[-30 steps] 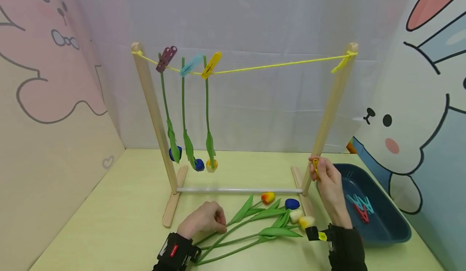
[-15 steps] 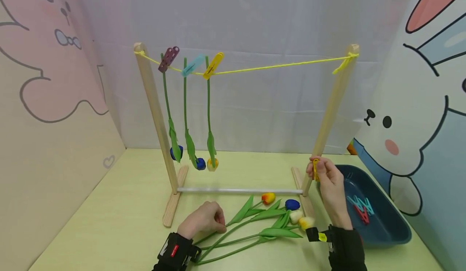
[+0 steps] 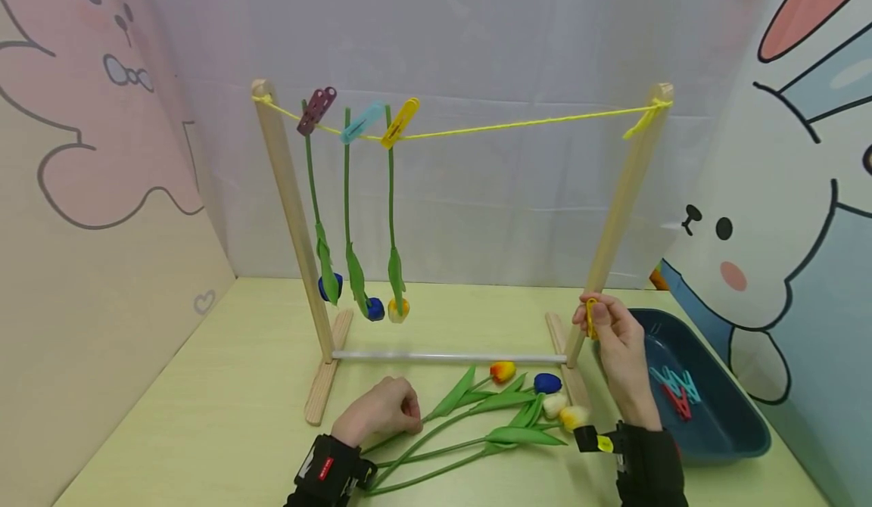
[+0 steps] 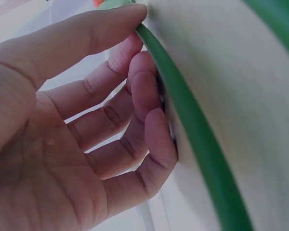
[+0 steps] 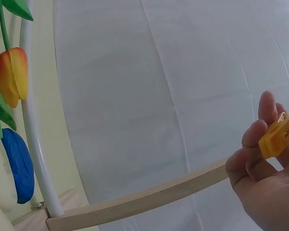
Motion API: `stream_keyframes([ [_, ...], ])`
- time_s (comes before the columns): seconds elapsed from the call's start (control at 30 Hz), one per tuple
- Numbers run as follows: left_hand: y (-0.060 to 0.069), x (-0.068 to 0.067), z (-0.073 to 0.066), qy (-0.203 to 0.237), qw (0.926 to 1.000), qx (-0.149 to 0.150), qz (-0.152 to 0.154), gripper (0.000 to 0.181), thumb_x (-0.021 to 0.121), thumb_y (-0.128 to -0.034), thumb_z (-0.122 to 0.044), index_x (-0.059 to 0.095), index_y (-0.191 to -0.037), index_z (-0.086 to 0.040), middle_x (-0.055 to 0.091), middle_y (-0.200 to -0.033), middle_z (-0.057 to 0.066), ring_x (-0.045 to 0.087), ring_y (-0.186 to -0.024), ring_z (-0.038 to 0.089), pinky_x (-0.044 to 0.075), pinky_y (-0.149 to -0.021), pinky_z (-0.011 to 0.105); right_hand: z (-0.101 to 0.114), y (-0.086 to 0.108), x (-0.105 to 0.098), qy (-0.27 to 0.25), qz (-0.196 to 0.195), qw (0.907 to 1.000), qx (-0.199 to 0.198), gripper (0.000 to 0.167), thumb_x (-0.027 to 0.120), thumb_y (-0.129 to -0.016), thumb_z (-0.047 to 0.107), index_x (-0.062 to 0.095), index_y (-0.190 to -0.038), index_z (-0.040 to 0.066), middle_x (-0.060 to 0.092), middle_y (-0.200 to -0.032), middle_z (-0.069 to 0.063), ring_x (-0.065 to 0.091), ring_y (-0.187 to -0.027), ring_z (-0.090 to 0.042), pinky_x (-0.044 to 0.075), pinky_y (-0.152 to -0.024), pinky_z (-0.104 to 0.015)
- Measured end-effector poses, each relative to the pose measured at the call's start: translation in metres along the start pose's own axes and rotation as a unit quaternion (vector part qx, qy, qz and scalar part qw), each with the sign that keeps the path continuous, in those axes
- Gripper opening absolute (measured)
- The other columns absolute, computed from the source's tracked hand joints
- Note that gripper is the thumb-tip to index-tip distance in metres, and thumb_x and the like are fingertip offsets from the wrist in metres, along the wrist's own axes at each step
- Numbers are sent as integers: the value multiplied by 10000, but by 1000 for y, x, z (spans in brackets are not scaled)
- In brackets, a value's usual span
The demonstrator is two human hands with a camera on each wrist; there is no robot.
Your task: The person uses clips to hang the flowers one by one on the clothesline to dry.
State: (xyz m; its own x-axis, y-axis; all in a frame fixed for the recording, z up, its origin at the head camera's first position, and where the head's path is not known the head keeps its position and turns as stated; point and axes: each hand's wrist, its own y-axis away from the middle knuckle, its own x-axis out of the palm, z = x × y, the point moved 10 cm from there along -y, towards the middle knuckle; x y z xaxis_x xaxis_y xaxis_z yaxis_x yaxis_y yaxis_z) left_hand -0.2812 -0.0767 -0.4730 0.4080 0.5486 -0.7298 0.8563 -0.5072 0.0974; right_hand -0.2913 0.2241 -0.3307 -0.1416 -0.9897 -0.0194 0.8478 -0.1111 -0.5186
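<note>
My left hand [image 3: 381, 410] pinches a green tulip stem [image 4: 192, 125] between thumb and index finger, low over the table. That stem appears to lead to the orange-yellow tulip [image 3: 502, 372]. Beside it lie more tulips with blue [image 3: 547, 383], white and yellow heads, their stems toward the left hand. My right hand [image 3: 618, 348] holds a yellow clothespin [image 3: 591, 319] in front of the rack's right post; in the right wrist view the clothespin [image 5: 277, 137] sits between the fingers. Three tulips hang head down from the yellow string [image 3: 504, 123], clipped by purple, light blue and yellow clothespins.
A wooden rack with two posts [image 3: 289, 227] and a white crossbar [image 3: 450, 356] stands on the pale table [image 3: 204, 386]. At the right is a dark blue basin [image 3: 732, 416] with light blue and red clothespins [image 3: 676, 387] inside. A whitish sheet [image 3: 477, 212] hangs behind.
The yellow clothespin in my right hand has turned a little more upright since a second ago. My left hand stays on the stem, and the view has shifted slightly.
</note>
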Motion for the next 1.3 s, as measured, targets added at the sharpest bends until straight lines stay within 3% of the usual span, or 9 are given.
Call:
stream_keyframes([
  [0.3, 2, -2, 0, -16, 10000, -64, 45, 115, 805, -804, -104, 721, -730, -130, 648, -687, -54, 533, -618, 77, 432, -594, 237, 0, 1, -2, 326, -55, 9994, 95, 234, 412, -1083, 144, 644, -1112, 139, 649, -836, 111, 575, -820, -48, 433, -789, -196],
  [0.43, 2, -5, -1, -44, 10000, 45, -5, 103, 789, -819, -94, 724, -746, -122, 660, -705, -49, 543, -636, 71, 441, -605, 236, 2, 1, -5, 398, -228, 9989, 108, 267, 403, -1086, 142, 632, -1117, 9, 652, -825, 130, 593, -900, -39, 406, -891, -198],
  [0.6, 4, -15, -3, -295, 9990, 242, -251, 46, 761, -838, -51, 749, -798, -71, 703, -750, -11, 573, -671, 53, 475, -630, 227, 4, 1, -7, 398, -409, 9984, 58, 302, 409, -1079, 101, 560, -1125, -157, 651, -805, 128, 595, -920, -46, 401, -926, -187],
  [0.83, 5, -22, -11, -545, 9962, 550, -410, 116, 678, -869, 13, 787, -837, -9, 743, -770, 51, 504, -629, 23, 436, -607, 202, 5, 1, -10, 380, -519, 9979, -3, 266, 433, -1068, 72, 583, -1100, -144, 668, -817, 121, 610, -925, -57, 426, -894, -205],
  [0.97, 6, -27, -14, -738, 9936, 551, -659, 141, 664, -895, 1, 772, -806, -14, 706, -745, 28, 465, -624, 25, 412, -591, 207, 6, 1, -10, 393, -537, 9978, -56, 257, 434, -1065, 57, 582, -1097, -152, 672, -823, 126, 613, -916, -48, 437, -875, -210],
  [1.1, 9, -37, -21, -1265, 9829, 529, -1227, 142, 705, -886, -27, 753, -754, -46, 633, -728, -19, 457, -660, 51, 395, -610, 209, 9, 2, -11, 388, -588, 9974, -179, 261, 435, -1063, 50, 574, -1099, -168, 683, -832, 136, 616, -931, -42, 444, -870, -201],
  [1.3, 19, -54, -42, -2161, 9505, 643, -2140, 119, 791, -837, -61, 770, -720, -70, 579, -704, -21, 519, -664, 134, 411, -636, 248, 14, 3, -14, 435, -699, 9957, -418, 276, 424, -1061, 39, 559, -1109, -196, 712, -869, 168, 616, -951, -44, 433, -824, -193],
])
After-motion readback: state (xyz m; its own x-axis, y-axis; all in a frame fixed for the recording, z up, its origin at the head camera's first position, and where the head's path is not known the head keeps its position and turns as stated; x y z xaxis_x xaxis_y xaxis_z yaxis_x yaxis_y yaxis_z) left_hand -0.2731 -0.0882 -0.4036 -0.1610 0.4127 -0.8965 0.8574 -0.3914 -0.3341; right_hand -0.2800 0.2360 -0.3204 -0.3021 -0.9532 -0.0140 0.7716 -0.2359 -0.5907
